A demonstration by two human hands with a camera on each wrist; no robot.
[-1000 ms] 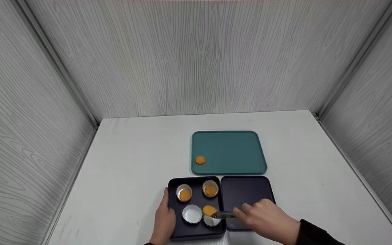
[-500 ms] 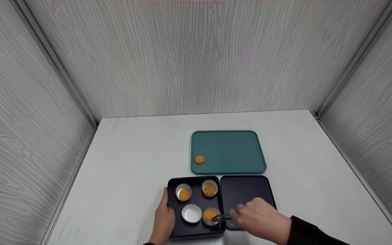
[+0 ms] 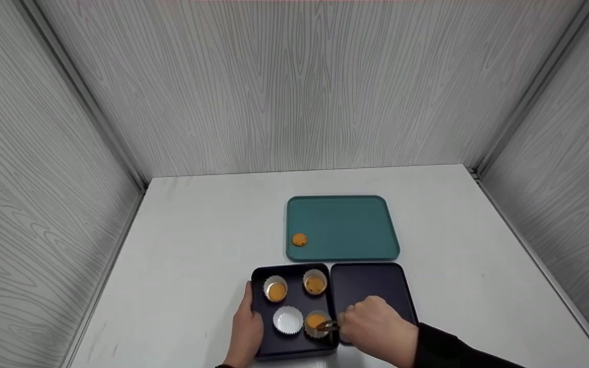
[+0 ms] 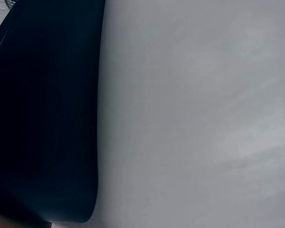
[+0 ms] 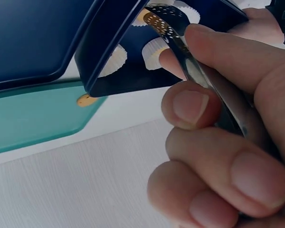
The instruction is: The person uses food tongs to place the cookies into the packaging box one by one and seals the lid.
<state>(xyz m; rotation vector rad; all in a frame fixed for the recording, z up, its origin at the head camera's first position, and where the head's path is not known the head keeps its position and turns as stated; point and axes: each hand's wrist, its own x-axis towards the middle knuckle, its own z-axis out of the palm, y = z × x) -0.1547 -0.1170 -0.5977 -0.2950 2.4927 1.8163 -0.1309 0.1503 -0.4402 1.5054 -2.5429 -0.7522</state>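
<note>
In the head view my right hand grips metal tongs, whose tips reach into the near right white paper cup. An orange-brown cookie lies in that cup at the tips. The right wrist view shows curled fingers around the handle and perforated tong ends. My left hand rests against the left side of a dark blue square tin, its visible fingers straight. The tin also holds two cups with cookies, one at far left and another at far right, plus an empty paper cup.
Right of the tin lies a dark flat lid or tray, partly under my right hand. Behind them, a green tray bears one cookie. White table surrounds these, with grey wood-grain panels at the back and sides.
My right hand has moved left and the tongs have brought the cookie down into the near right cup. The left hand and tin have stayed in place.
</note>
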